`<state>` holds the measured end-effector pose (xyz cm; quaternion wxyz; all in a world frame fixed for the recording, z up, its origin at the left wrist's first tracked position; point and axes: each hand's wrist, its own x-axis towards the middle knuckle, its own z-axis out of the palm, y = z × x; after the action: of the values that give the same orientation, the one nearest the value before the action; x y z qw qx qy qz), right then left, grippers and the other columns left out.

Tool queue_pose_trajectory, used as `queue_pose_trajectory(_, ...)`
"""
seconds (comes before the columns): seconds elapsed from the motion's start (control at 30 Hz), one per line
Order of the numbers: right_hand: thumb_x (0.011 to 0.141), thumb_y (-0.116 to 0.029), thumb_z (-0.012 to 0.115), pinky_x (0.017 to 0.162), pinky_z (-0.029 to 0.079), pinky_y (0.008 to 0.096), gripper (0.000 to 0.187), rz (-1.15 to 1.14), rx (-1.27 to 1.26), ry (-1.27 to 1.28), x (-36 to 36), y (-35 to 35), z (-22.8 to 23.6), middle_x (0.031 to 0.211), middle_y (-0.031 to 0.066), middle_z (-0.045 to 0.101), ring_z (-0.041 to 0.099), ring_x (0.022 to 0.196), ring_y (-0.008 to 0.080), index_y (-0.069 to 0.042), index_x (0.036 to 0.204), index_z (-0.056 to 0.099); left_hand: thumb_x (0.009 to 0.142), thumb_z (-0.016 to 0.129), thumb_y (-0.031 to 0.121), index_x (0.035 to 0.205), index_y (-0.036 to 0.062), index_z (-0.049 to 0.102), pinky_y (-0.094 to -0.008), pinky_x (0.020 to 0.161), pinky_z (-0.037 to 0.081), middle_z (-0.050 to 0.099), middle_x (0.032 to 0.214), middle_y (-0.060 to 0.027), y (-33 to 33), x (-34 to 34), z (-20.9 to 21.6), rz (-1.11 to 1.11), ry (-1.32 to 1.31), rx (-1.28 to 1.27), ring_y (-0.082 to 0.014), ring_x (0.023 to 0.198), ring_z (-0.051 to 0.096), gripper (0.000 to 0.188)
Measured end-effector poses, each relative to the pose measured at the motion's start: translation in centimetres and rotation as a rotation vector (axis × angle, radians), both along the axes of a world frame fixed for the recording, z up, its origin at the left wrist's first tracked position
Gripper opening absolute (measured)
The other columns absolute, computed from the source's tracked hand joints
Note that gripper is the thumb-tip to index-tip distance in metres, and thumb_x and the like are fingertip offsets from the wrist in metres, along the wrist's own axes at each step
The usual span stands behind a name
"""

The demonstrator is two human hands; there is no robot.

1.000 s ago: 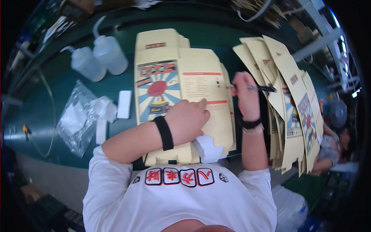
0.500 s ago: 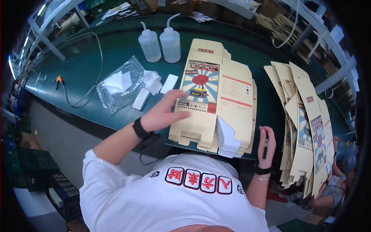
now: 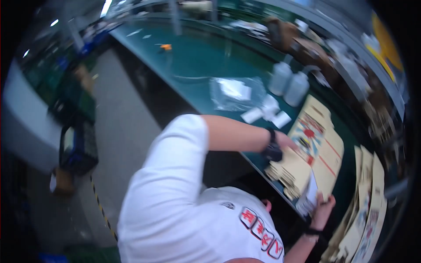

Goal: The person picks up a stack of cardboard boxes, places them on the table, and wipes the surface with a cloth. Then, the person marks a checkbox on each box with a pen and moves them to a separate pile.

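The picture is blurred and tilted. A stack of flat cartons (image 3: 313,151) lies on the green worktop (image 3: 197,65), near its front edge. The cartons are tan with a red and blue print on the top one. The stack's long axis runs from the lower left, at the worktop edge, up and to the right toward the two bottles (image 3: 289,83); the corrugated ends of the stack overhang the edge at its near end.

The left hand (image 3: 285,142), with a black band at the wrist, rests flat on the near left part of the stack, fingers spread on the top carton rather than curled round it. The right hand (image 3: 323,208) is at the near right corner of the stack, beside a white sheet (image 3: 310,195); its fingers seem to be closed on the carton edge there, but the blur leaves this uncertain.

A second pile of cartons (image 3: 366,210) lies just to the right, fanned out. A clear plastic bag (image 3: 232,92) and some small white pieces (image 3: 265,111) lie on the worktop left of the stack, near the bottles.
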<state>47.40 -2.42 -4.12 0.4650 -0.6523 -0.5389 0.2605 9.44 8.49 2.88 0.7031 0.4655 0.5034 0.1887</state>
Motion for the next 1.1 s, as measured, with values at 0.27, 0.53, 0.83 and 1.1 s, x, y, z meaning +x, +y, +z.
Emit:
queue_pose_trajectory(0.27, 0.099, -0.014, 0.074, 0.088, 0.047, 0.0276, 0.038, 0.095, 0.032, 0.119, -1.3, -0.3, 1.8, 0.118, 0.0082, 0.056, 0.053, 0.1, 0.0164, -0.001, 0.127, 0.052, 0.082, 0.082, 0.045, 0.141, 0.0029, 0.061, -0.0405, 0.095, 0.056, 0.06, 0.145, -0.0217, -3.4, -0.2, 0.6, -0.054, 0.502, 0.349, -0.0326, 0.122, 0.065, 0.075)
queue_pose_trajectory(0.53, 0.104, -0.015, 0.065, 0.09, 0.048, 0.0298, 0.029, 0.066, 0.094, -0.096, -2.8, -1.3, 1.8, 0.118, 0.0111, 0.058, 0.056, 0.1, 0.0194, -0.002, 0.127, 0.051, 0.074, 0.082, 0.036, 0.154, 0.0182, 0.044, -0.0528, 0.111, 0.045, 0.039, 0.16, -0.0219, -5.9, 2.2, -0.9, 0.374, 0.498, 0.453, -0.0495, 0.143, 0.04, 0.09)
queue_pose_trajectory(0.83, 0.105, -0.014, 0.06, 0.101, 0.048, 0.0361, 0.036, 0.009, 0.299, -0.002, -7.1, -5.4, 6.6, 0.129, 0.0138, 0.061, 0.059, 0.115, 0.0244, -0.001, 0.137, 0.052, 0.088, 0.074, 0.027, 0.148, 0.0055, 0.053, -0.0486, 0.119, 0.037, 0.047, 0.151, -0.0226, -8.7, 2.2, 1.1, 0.406, 0.46, 0.925, -0.0395, 0.141, 0.044, 0.067)
queue_pose_trajectory(1.1, 0.095, -0.016, 0.073, 0.115, 0.039, 0.0454, 0.05, 0.01, 0.44, -0.501, -7.4, -1.7, 7.6, 0.145, 0.0207, 0.056, 0.051, 0.137, 0.0407, -0.002, 0.139, 0.053, 0.097, 0.064, 0.003, 0.15, 0.0016, 0.045, -0.0357, 0.111, 0.045, 0.054, 0.146, -0.0112, -8.4, 4.2, 1.3, 0.407, -0.277, 0.447, -0.0225, 0.131, 0.054, 0.056)
